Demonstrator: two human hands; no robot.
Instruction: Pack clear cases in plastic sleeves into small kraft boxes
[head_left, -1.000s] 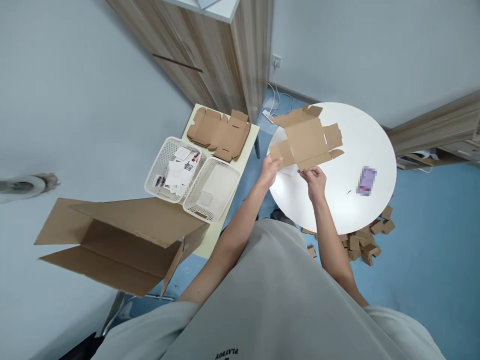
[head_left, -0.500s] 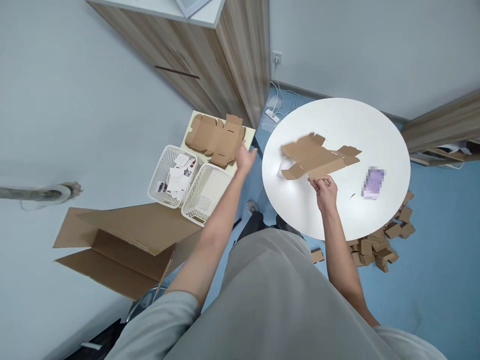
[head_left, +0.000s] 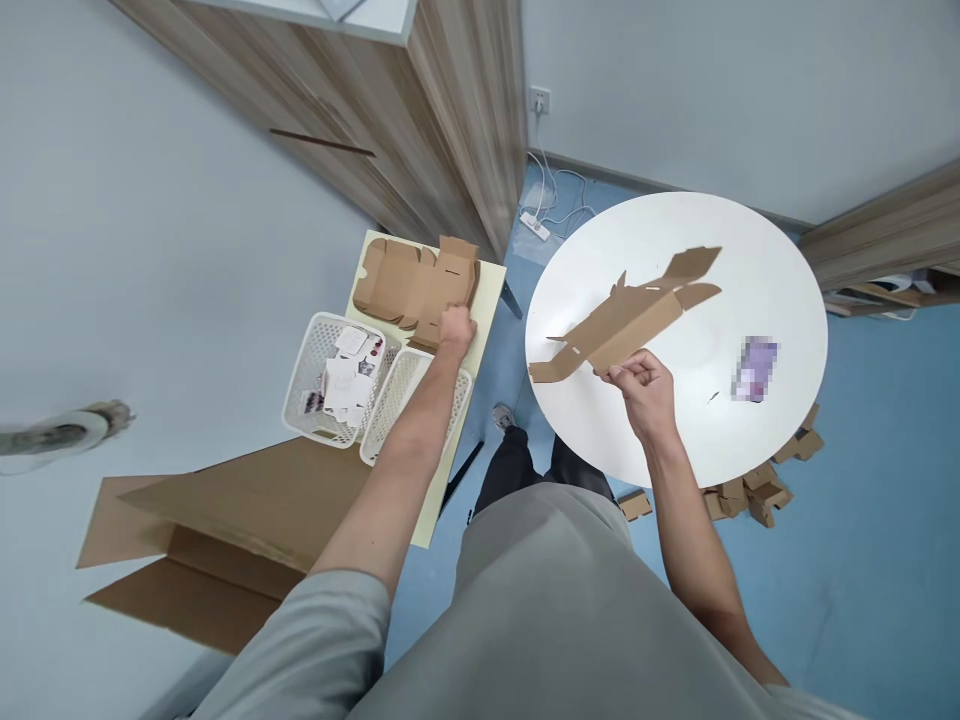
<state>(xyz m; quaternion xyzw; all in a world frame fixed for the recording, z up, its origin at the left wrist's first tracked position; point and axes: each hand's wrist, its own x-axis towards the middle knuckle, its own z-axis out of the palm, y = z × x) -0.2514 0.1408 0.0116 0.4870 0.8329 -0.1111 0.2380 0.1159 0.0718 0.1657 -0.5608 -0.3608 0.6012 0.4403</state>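
Observation:
My right hand pinches the near edge of an unfolded cardboard box and holds it tilted over the round white table. Its side flaps and narrow slots stick out to both ends. On the left, my left hand has its fingers curled at the right edge of a flat cardboard box blank, the top of a stack on a pale yellow table. The fingertips there are partly hidden.
Two white plastic baskets stand before the stack; one basket holds papers and small items. A large open carton is at lower left. A blurred-out purple item lies on the round table. Small folded boxes lie on the floor.
My left hand, open beside the stack before, has moved onto the blank's edge and closed. My right hand has lifted and tilted the unfolded box. The view has shifted slightly.

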